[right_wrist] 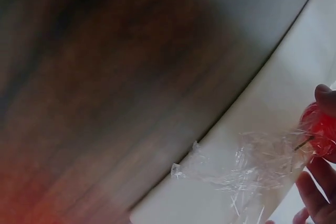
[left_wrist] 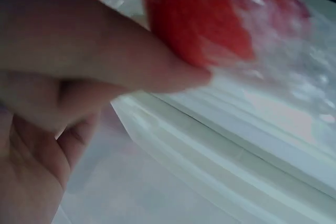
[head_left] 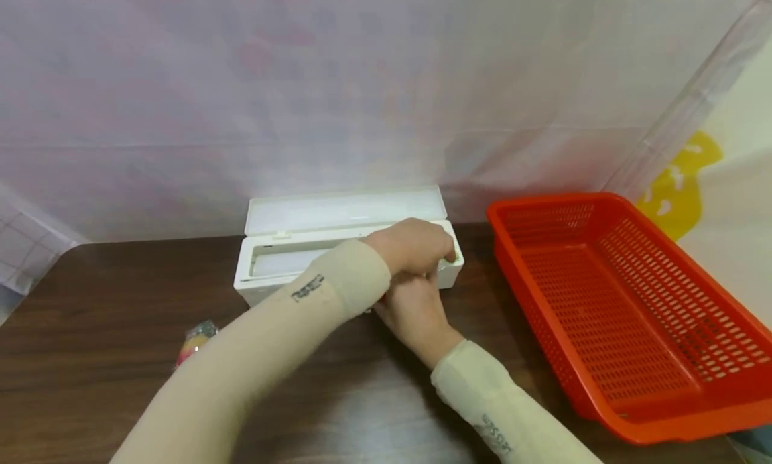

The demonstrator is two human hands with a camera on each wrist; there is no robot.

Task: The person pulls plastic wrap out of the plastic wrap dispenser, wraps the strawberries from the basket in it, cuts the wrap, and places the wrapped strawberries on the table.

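Observation:
Both hands meet at the right end of a white cling film dispenser (head_left: 241, 266), whose lid (head_left: 346, 211) stands raised at the back. My left hand (head_left: 415, 244) crosses above my right hand (head_left: 416, 308), fingers bent downward. A round red fruit (right_wrist: 315, 128) with a thin stem has clear cling film (right_wrist: 252, 166) bunched about it. In the right wrist view, a thumb and fingers hold this fruit from the right edge. The left wrist view has a fingertip (left_wrist: 197, 77) against the filmed fruit (left_wrist: 205, 19). The crossing hands hide most of it in the head view.
A red plastic basket (head_left: 531, 303) stands at the right on the dark wooden table (head_left: 90, 316). Left of the left forearm lies a small film-wrapped item (head_left: 194, 342), yellow, pink and green. A pale patterned curtain (head_left: 362, 82) hangs behind the dispenser.

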